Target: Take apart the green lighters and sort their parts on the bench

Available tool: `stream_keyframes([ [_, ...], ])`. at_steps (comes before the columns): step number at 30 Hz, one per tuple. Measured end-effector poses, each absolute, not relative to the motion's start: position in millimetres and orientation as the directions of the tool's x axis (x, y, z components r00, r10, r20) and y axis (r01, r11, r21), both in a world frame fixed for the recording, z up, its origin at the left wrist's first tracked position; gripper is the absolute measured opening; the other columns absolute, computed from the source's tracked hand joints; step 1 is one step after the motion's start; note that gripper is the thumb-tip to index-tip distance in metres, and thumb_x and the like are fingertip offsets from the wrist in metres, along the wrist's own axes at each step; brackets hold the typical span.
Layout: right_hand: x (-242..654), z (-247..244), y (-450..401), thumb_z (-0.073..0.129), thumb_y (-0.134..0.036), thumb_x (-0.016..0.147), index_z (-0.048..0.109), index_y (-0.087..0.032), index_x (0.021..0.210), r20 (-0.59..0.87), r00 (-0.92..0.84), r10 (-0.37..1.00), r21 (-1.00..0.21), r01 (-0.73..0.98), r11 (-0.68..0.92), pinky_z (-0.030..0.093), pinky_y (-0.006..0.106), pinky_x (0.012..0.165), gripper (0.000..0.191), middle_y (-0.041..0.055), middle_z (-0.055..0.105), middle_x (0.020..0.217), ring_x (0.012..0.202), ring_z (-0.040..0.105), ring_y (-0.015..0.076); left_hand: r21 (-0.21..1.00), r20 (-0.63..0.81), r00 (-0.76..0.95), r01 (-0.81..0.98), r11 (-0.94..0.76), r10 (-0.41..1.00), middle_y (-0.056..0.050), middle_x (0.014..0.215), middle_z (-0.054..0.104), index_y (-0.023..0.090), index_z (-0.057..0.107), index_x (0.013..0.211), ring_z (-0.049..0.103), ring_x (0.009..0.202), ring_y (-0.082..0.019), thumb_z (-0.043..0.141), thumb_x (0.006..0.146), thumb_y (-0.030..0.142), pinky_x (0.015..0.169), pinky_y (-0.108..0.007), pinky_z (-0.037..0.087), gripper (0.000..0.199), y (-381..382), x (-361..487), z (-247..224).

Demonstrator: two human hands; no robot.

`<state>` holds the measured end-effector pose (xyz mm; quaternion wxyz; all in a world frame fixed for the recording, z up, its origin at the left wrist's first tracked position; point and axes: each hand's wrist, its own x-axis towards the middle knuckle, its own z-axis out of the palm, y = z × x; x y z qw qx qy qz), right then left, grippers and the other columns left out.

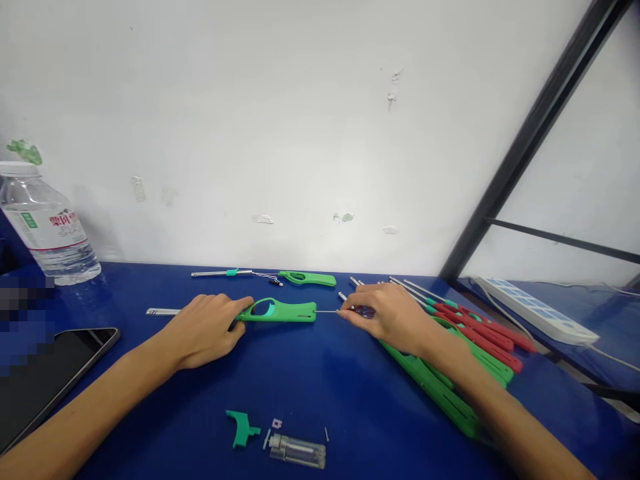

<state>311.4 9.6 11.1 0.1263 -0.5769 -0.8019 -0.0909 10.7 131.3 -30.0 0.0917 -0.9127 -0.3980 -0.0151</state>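
Observation:
My left hand [213, 330] is closed around the neck end of a green long-neck lighter [295, 312], whose metal tube sticks out to the left. Pinched in my right hand [395, 313] is a screwdriver; its thin shaft [327, 311] points left and its tip meets the lighter's butt end. The fingers mostly hide its dark handle. On the table in front lie a green trigger [243, 428], a clear fuel tank [297, 451], a small white clip [277, 423] and tiny pins. Behind, a green lighter body [313, 279] lies beside a detached metal tube [220, 273] with wires.
Several green lighters [435, 387] and red lighters [487, 330] lie under and beyond my right forearm. A water bottle [50, 227] and a dark phone [50, 380] are at left. A white power strip [540, 310] sits at right, past a black metal post [500, 180]. A wall bounds the blue table [200, 413].

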Motion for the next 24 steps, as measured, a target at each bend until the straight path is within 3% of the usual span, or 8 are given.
stream_keyframes([
  [5,305,7,7,0.048,-0.039,0.102,0.076,-0.027,0.101,0.332,-0.322,0.886,0.127,0.947,0.297,0.036,0.03,0.058,0.03,0.0036,0.072,0.085,0.069,0.067,0.0181,-0.158,0.109,0.684,0.728,-0.667,0.721,-0.012,0.092,0.073,0.022,0.052,0.139,0.07,0.084,-0.035,0.031,0.092,0.029,0.075,-0.048,0.05,0.052,130,13,-32],
  [8,303,6,6,0.051,-0.039,0.102,0.07,-0.027,0.113,0.375,-0.327,0.867,0.127,0.945,0.301,0.039,0.029,0.06,0.025,0.0041,0.071,0.097,0.075,0.067,0.0189,-0.15,0.101,0.681,0.731,-0.666,0.725,-0.011,0.091,0.073,0.024,0.051,0.14,0.07,0.084,-0.034,0.032,0.092,0.028,0.074,-0.047,0.05,0.052,129,15,-31],
  [15,301,5,7,0.058,-0.038,0.099,0.058,-0.026,0.114,0.45,-0.287,0.846,-0.097,0.925,0.366,0.046,0.029,0.069,0.019,0.0011,0.07,0.098,0.078,0.065,0.0167,-0.122,0.111,0.695,0.719,-0.684,0.71,-0.009,0.092,0.074,0.025,0.055,0.138,0.07,0.084,-0.033,0.036,0.09,0.028,0.074,-0.045,0.051,0.051,126,16,-31],
  [21,290,6,1,0.038,-0.032,0.106,0.056,-0.026,0.117,0.522,-0.247,0.816,-0.252,0.87,0.424,0.047,0.033,0.081,0.022,0.0054,0.061,0.113,0.087,0.061,0.0169,-0.069,0.114,0.7,0.713,-0.698,0.705,-0.008,0.092,0.074,0.027,0.059,0.135,0.07,0.086,-0.032,0.04,0.087,0.028,0.075,-0.043,0.051,0.052,126,16,-32],
  [24,287,5,1,0.038,-0.028,0.106,0.057,-0.026,0.119,0.565,-0.224,0.794,-0.342,0.812,0.472,0.048,0.034,0.08,0.023,0.0047,0.059,0.104,0.084,0.059,0.0165,-0.038,0.119,0.71,0.701,-0.712,0.694,-0.009,0.098,0.074,0.027,0.061,0.135,0.07,0.091,-0.031,0.042,0.085,0.027,0.078,-0.041,0.052,0.053,123,16,-32],
])
